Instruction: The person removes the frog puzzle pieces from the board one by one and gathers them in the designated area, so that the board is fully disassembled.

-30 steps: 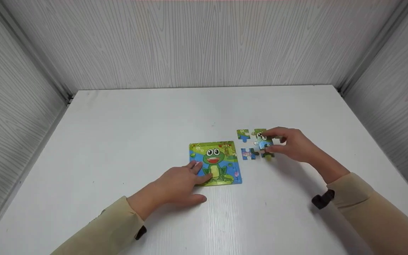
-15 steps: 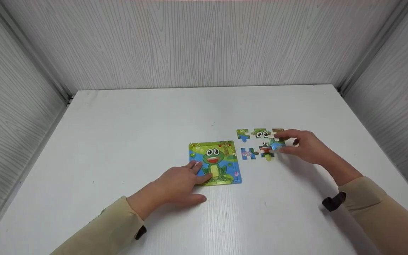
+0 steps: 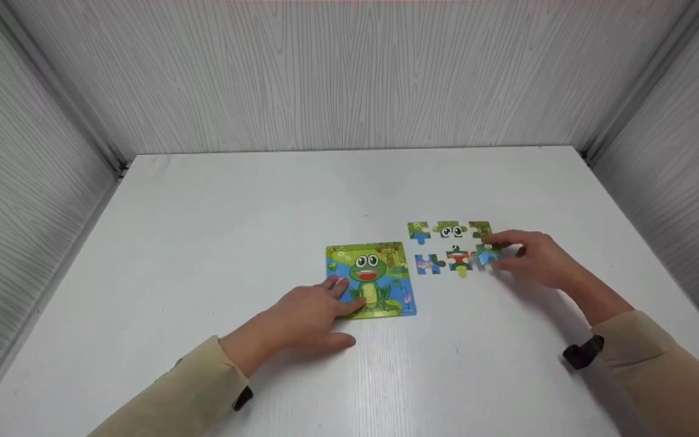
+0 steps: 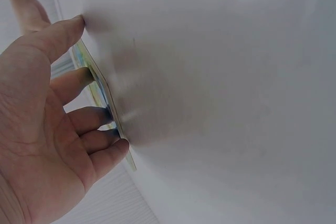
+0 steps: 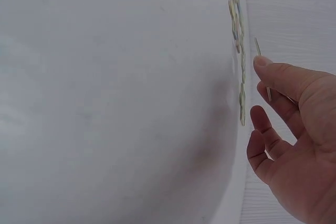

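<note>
A square frog puzzle board (image 3: 395, 276) lies near the table's middle. The fingers of my left hand (image 3: 301, 318) rest on its lower left corner, the thumb apart on the near side. Between thumb and fingers my right hand (image 3: 534, 258) pinches a blue and green puzzle piece (image 3: 486, 255); the right wrist view shows this piece (image 5: 258, 46) edge-on, lifted off the table. Loose pieces lie just left of it: one with the frog's eyes (image 3: 450, 230), one with its red mouth (image 3: 459, 260), and a pink and blue piece (image 3: 426, 264).
A green and blue corner piece (image 3: 418, 231) and a brownish green piece (image 3: 479, 229) lie at the ends of the back row. The white table (image 3: 252, 218) meets a grey wood-grain panel (image 3: 349, 79) behind, with side panels left and right.
My right hand has moved right with the pinched piece, from over the eyes and mouth pieces to their right side, uncovering them. My left hand has stayed on the board.
</note>
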A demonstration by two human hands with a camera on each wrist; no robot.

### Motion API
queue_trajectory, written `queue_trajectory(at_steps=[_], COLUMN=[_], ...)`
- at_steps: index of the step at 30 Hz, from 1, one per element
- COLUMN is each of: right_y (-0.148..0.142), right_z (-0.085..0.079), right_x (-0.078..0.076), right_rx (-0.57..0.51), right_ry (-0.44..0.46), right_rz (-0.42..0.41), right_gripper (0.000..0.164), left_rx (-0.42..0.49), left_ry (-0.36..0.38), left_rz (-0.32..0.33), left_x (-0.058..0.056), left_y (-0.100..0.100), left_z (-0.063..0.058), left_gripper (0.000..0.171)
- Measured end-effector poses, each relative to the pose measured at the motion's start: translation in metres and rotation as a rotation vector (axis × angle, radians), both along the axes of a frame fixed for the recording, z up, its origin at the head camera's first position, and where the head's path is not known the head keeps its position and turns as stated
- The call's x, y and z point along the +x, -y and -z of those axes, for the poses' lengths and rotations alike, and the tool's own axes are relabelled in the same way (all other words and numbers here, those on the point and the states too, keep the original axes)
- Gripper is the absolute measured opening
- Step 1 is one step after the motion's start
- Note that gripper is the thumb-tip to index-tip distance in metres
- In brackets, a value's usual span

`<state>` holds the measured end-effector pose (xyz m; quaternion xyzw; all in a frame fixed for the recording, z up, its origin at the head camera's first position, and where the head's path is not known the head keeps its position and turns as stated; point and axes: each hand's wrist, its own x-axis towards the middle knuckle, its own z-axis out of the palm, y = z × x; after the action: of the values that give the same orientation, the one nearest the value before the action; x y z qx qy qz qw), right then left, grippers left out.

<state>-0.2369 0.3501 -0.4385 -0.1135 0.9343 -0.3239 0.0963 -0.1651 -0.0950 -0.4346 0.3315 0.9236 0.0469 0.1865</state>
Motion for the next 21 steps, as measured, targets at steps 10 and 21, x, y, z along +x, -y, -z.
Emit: queue_trajectory(at_steps=[10, 21], right_y=[-0.0054, -0.0069], right_z=[0.0072, 0.0084], right_x=[0.0006, 0.0016], right_rx=[0.053, 0.054], right_ry=[0.042, 0.062], right_rz=[0.025, 0.033], right_gripper=[0.050, 0.050], left_rx=[-0.008, 0.017], left_ry=[-0.004, -0.004], left_rz=[0.011, 0.009], left_x=[-0.0001, 0.0009], left_y=[-0.0010, 0.0008], left_z=[-0.0002, -0.0007], left_gripper=[0.070, 0.070])
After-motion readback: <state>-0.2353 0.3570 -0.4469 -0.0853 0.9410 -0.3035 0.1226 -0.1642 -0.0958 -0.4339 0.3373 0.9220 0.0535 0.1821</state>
